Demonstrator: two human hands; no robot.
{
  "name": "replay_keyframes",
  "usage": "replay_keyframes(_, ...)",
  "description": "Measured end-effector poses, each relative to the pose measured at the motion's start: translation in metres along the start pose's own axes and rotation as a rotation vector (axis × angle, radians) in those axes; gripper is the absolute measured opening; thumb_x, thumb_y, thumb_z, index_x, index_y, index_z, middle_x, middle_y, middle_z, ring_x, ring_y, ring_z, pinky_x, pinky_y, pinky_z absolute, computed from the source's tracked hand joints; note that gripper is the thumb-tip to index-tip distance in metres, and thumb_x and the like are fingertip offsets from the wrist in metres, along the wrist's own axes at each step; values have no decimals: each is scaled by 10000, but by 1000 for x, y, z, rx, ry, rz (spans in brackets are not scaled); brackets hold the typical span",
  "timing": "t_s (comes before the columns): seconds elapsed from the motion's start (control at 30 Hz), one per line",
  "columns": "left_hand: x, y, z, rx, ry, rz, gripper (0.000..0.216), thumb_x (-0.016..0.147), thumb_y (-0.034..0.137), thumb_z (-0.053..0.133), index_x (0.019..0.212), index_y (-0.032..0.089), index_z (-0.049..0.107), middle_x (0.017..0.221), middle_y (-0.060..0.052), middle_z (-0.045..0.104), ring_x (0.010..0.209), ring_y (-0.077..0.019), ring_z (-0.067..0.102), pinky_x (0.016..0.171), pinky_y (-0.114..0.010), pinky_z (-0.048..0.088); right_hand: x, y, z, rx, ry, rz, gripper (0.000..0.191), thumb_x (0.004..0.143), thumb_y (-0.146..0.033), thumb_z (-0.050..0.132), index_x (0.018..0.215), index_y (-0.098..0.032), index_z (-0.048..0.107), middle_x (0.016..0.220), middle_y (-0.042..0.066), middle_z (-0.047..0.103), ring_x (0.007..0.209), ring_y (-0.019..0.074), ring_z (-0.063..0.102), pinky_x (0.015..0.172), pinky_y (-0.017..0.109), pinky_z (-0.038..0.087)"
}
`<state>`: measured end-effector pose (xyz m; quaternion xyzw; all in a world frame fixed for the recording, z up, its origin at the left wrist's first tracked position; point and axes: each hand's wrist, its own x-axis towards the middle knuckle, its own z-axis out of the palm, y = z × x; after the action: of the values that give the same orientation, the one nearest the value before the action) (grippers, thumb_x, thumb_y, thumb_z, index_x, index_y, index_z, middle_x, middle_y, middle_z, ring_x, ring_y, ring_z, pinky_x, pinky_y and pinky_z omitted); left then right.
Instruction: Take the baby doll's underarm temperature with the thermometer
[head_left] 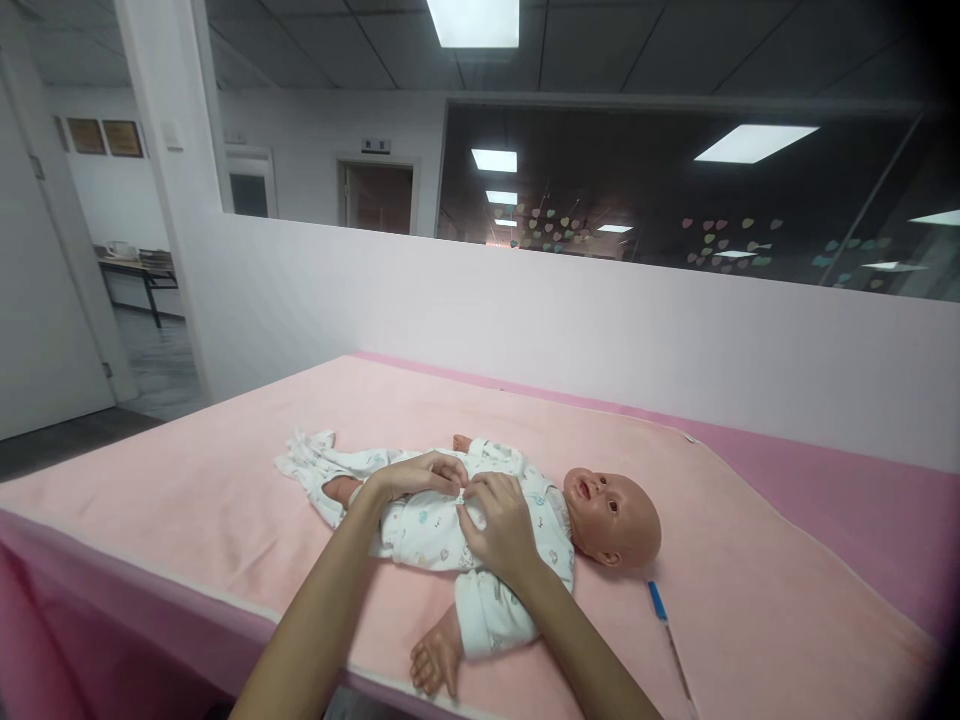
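Observation:
A baby doll (611, 515) lies on its back on a pink blanket (225, 500), head to the right, dressed in a white patterned romper (427, 535). My left hand (416, 474) and my right hand (501, 520) meet over the doll's belly. Both pinch the front of the romper with curled fingers, fingertips almost touching. The doll's bare hand (433, 660) sticks out of a sleeve near the front edge. The romper legs trail off to the left.
A blue and white pen-like stick (660, 605) lies on the blanket right of the doll. A pale partition wall (600, 330) stands behind the table, with dark glass above. An open doorway and a desk are at the far left.

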<state>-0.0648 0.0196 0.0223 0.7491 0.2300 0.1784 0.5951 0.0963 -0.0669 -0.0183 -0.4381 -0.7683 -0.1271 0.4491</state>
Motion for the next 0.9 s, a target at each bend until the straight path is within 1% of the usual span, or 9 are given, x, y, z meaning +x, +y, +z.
replay_keyframes(0.17,-1,4,3,-4,32,-7,124,641,183,628,760,156,603,738,22,582,701,-102,513,651,-192,377,0,-2,-1,-9,-7,-12,67,765,-150,499,802,-184,543,832,29,555,828,164,482,778,313,355)
replay_keyframes(0.3,0,4,2,-5,10,18,96,650,188,628,736,145,629,711,17,597,693,-103,518,674,-203,383,1,-4,-4,-12,-58,-4,82,791,-145,486,829,-187,546,845,29,557,834,168,475,782,320,350)
replay_keyframes(0.5,1,-1,-1,22,29,12,138,656,216,641,771,145,668,746,-8,641,723,-126,546,709,-227,398,1,-3,-4,-10,-77,28,90,804,-152,469,855,-184,535,847,35,558,826,181,468,775,332,342)
replay_keyframes(0.63,1,0,0,53,14,20,172,646,241,668,789,145,659,713,-2,633,669,-112,536,645,-214,388,-1,-3,-1,-9,-60,59,116,803,-164,453,888,-177,531,827,41,556,820,185,473,767,334,347)
replay_keyframes(0.77,2,0,0,87,23,0,209,630,270,685,787,139,644,649,10,595,606,-95,502,573,-199,361,3,-2,-4,-16,-37,20,135,781,-166,462,893,-170,538,833,50,560,826,192,479,769,341,359)
replay_keyframes(0.83,3,-1,0,100,32,-8,213,634,278,676,789,136,641,660,6,583,612,-96,493,570,-198,358,9,-3,-13,-32,-7,-27,140,774,-155,463,889,-170,542,839,53,571,833,194,488,784,351,363)
replay_keyframes(0.9,4,-1,0,121,47,-14,216,631,276,669,794,137,638,662,5,567,617,-98,483,566,-198,353,13,-8,-29,-48,78,-36,138,779,-150,461,883,-176,547,841,53,585,839,194,503,799,356,370)
